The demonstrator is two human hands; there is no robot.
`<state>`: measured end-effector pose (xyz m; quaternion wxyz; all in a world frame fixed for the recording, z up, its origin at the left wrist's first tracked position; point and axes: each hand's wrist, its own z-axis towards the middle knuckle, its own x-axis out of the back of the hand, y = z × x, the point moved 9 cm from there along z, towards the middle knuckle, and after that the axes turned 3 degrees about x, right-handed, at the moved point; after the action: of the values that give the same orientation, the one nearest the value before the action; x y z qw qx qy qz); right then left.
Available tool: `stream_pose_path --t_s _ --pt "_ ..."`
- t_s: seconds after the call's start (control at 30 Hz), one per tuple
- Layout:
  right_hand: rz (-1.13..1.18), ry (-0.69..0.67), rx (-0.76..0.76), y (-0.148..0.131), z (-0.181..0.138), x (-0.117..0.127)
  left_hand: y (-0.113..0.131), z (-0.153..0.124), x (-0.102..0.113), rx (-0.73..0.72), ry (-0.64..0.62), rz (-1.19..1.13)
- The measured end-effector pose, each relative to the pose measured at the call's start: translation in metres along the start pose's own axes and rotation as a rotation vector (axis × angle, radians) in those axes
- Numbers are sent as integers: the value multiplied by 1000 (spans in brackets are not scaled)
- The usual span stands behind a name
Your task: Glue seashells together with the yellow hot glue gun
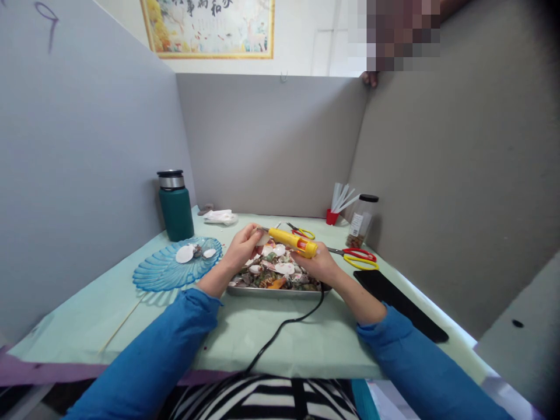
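A yellow hot glue gun (286, 238) is gripped in my right hand (322, 265), its nozzle pointing left. My left hand (242, 248) pinches a pale shell (263, 238) right at the nozzle tip; whether the two touch I cannot tell. Below both hands sits a metal tray (275, 293) heaped with mixed seashells (285, 269). The gun's black cord (284, 322) runs down over the table's front edge. To the left, a scalloped blue glass plate (151, 274) carries a few shells (185, 253).
A green bottle (176, 213) stands behind the plate, near white tissue (220, 217). On the right are scissors (361, 256), a jar (362, 221), a red cup (332, 217) of glue sticks and a black slab (400, 303). Grey partitions (271, 146) enclose the table; another person's fingers (371, 79) grip one.
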<state>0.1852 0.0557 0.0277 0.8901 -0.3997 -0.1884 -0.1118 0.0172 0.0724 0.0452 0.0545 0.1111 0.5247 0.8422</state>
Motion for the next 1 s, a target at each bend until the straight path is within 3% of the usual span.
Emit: stream_pose_path --t_s 1.0 --pt "-53 3 24 -4 0 0 -3 -1 -5 80 -32 -114"
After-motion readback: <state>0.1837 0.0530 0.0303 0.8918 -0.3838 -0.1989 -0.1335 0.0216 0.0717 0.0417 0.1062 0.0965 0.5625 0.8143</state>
